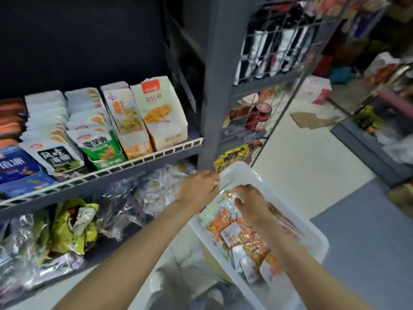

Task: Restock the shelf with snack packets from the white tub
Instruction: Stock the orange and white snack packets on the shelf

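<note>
White plastic tub (312,233), lower right of frame, angled toward the shelf (143,162) at centre left. Head view only. Snack packets (243,238) lie loose inside it: orange-and-white foil pouches, glossy, overlapping, blurred.

Left hand (199,186) at the tub's near-left rim, fingers curled; whether it grips the rim or a packet, cannot tell. Right hand (250,200) reaches down into the tub, fingers bent onto the top packets, apparently gathering them.

Judgement: steady the tub with the left, take a flat stack rather than single slippery pouches, keep print facing one way for the shelf row.
</note>
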A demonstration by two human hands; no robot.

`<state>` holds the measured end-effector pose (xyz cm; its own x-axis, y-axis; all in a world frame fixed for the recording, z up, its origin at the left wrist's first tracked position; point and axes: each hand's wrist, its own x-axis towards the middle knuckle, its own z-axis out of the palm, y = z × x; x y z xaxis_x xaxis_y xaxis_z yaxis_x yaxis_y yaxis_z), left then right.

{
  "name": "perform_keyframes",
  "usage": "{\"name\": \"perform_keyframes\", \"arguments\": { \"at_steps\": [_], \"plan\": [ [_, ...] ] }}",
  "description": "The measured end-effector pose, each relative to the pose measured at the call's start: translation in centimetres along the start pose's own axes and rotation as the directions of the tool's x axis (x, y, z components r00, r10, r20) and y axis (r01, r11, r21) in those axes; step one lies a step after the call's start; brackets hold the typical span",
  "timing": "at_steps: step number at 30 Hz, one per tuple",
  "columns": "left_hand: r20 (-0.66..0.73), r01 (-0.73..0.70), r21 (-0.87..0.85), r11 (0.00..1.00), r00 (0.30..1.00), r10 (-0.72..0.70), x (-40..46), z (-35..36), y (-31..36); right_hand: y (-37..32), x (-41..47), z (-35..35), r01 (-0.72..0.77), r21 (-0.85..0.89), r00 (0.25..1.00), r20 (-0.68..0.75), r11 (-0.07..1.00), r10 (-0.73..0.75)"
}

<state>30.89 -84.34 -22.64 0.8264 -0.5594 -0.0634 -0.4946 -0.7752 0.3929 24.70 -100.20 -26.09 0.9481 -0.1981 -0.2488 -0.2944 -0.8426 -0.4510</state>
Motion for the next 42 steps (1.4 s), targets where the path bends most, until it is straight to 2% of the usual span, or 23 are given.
{"name": "perform_keyframes", "arguments": {
  "at_steps": [3, 6, 9, 11, 13, 15, 17, 20, 22, 25, 29, 33, 36, 39, 42],
  "plan": [
    [0.173, 0.014, 0.033, 0.999, 0.985, -0.020, -0.4, 5.4, 2.1, 5.4, -2.5, 2.3, -0.119, -0.038, 0.990, 0.074, 0.992, 0.121],
    [0.395, 0.044, 0.104, 0.994, 0.915, -0.082, -0.8, 10.5, 3.2, 8.9, -4.2, 5.2, -0.191, -0.039, 0.960, 0.199, 0.981, 0.195],
    [0.586, 0.016, 0.173, 0.985, 0.802, -0.116, -1.3, 13.4, 3.3, 10.3, -5.0, 7.1, -0.140, -0.014, 0.934, 0.330, 0.990, 0.137],
    [0.623, 0.010, 0.216, 0.976, 0.769, -0.146, -1.6, 14.0, 3.2, 10.5, -4.9, 8.1, -0.074, -0.037, 0.910, 0.406, 0.997, 0.083],
    [0.585, 0.010, 0.244, 0.970, 0.796, -0.156, -1.7, 14.4, 3.1, 10.4, -4.8, 8.8, -0.044, -0.093, 0.902, 0.424, 0.995, 0.079],
    [0.507, 0.032, 0.247, 0.968, 0.847, -0.158, -1.6, 15.0, 3.0, 10.4, -4.8, 9.2, -0.045, -0.118, 0.920, 0.382, 0.992, 0.088],
    [0.456, 0.134, 0.197, 0.971, 0.864, -0.211, -1.3, 15.6, 3.1, 10.8, -5.1, 9.5, -0.045, -0.124, 0.928, 0.362, 0.991, 0.087],
    [0.379, 0.315, 0.081, 0.946, 0.868, -0.322, -0.5, 16.2, 3.5, 11.3, -5.4, 9.5, -0.028, -0.135, 0.928, 0.364, 0.990, 0.076],
    [0.351, 0.367, -0.022, 0.930, 0.874, -0.337, -0.3, 16.1, 3.6, 11.3, -5.3, 9.3, -0.033, -0.124, 0.926, 0.369, 0.992, 0.077],
    [0.279, 0.422, -0.264, 0.867, 0.894, -0.350, -0.5, 14.4, 3.3, 10.9, -4.8, 8.7, -0.048, -0.087, 0.937, 0.342, 0.995, 0.075],
    [0.035, 0.413, -0.376, 0.830, 0.901, -0.433, -2.3, 10.4, 1.7, 10.0, -4.4, 8.5, -0.060, -0.114, 0.967, 0.238, 0.992, 0.086],
    [-0.127, 0.286, -0.371, 0.883, 0.927, -0.353, -4.2, 7.9, 0.2, 7.8, -4.2, 9.2, -0.131, -0.207, 0.975, 0.153, 0.970, 0.164],
    [-0.121, 0.284, -0.368, 0.885, 0.929, -0.349, -4.6, 6.9, -0.2, 7.0, -4.6, 9.9, -0.174, -0.236, 0.956, 0.193, 0.956, 0.222],
    [-0.011, 0.282, -0.375, 0.883, 0.951, -0.308, -5.2, 6.5, -0.1, 7.6, -5.5, 10.7, -0.128, -0.298, 0.942, 0.263, 0.946, 0.211],
    [0.045, 0.267, -0.334, 0.904, 0.962, -0.268, -5.6, 6.6, -0.3, 8.2, -5.7, 10.7, -0.069, -0.358, 0.963, 0.218, 0.931, 0.156]
  ]
}}
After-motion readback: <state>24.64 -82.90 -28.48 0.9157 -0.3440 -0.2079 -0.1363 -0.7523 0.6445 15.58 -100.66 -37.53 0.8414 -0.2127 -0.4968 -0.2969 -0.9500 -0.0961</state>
